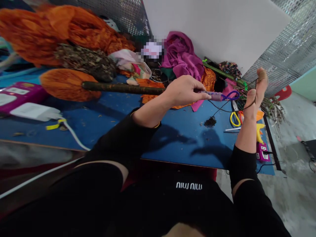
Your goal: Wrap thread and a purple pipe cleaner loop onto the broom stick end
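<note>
My left hand (184,90) is closed around the end of a long brown stick (123,88), thumb and fingers pinching where purple and grey thread (216,96) is wrapped. A blue cord loop (232,95) sticks out past the wrapping. At the stick's far left end is a rounded orange cloth head (70,85). My right hand (256,90) is raised at the right, its fingers curled on a thin dark cord (243,111) that runs back to the wrapped end. A small tangle of the dark cord (210,121) lies on the table below.
On the blue table (118,128) lie orange cloth (74,26), dried leaves (85,61), magenta cloth (181,54) and yellow-handled scissors (235,118). A purple power strip (22,97) with a white plug (37,111) is at left. Twigs (274,108) overhang the right edge.
</note>
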{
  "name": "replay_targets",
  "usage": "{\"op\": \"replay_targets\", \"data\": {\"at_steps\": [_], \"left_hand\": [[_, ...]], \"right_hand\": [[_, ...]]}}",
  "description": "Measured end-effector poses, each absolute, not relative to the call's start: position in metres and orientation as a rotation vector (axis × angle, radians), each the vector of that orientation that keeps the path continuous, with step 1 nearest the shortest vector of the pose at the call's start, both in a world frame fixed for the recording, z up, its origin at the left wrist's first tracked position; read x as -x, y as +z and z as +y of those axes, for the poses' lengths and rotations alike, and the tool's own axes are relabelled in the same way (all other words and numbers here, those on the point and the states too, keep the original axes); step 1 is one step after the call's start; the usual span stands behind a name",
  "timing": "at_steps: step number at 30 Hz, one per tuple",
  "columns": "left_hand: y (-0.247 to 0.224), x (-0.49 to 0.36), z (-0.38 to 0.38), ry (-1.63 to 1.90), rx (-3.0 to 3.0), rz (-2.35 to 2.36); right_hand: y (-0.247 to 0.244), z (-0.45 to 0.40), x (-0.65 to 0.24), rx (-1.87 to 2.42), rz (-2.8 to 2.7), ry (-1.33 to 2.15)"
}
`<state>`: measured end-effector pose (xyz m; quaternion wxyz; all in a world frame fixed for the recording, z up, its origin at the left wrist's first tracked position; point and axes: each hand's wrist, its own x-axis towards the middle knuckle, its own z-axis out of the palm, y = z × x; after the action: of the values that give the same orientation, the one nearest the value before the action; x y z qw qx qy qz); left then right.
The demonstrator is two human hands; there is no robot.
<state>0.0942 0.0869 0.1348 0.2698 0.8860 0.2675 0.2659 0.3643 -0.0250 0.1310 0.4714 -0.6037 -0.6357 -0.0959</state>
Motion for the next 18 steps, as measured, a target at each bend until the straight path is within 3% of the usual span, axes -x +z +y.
{"op": "replay_targets", "data": {"at_steps": [3, 6, 7, 9, 11, 13, 18], "left_hand": [[0.139, -0.093, 0.082, 0.795, -2.396, 0.899], [0.147, -0.089, 0.075, 0.909, -2.398, 1.039], [0.149, -0.087, 0.072, 0.918, -2.404, 1.047], [0.154, -0.085, 0.068, 0.907, -2.422, 1.068], [0.156, -0.085, 0.066, 0.887, -2.445, 1.114], [0.156, -0.087, 0.066, 0.884, -2.463, 1.144], [0.146, -0.092, 0.068, 0.935, -2.479, 1.100]], "right_hand": [[0.140, -0.041, -0.371, 1.488, -1.544, 0.031], [0.150, -0.062, -0.382, 1.899, -1.669, 0.507], [0.152, -0.069, -0.387, 2.090, -1.629, 0.449], [0.158, -0.077, -0.395, 2.428, -1.390, 0.011], [0.161, -0.077, -0.397, 2.513, -1.148, -0.378], [0.158, -0.067, -0.386, 2.342, -1.220, -0.329], [0.119, -0.016, -0.308, 1.345, -1.539, 0.480]]}}
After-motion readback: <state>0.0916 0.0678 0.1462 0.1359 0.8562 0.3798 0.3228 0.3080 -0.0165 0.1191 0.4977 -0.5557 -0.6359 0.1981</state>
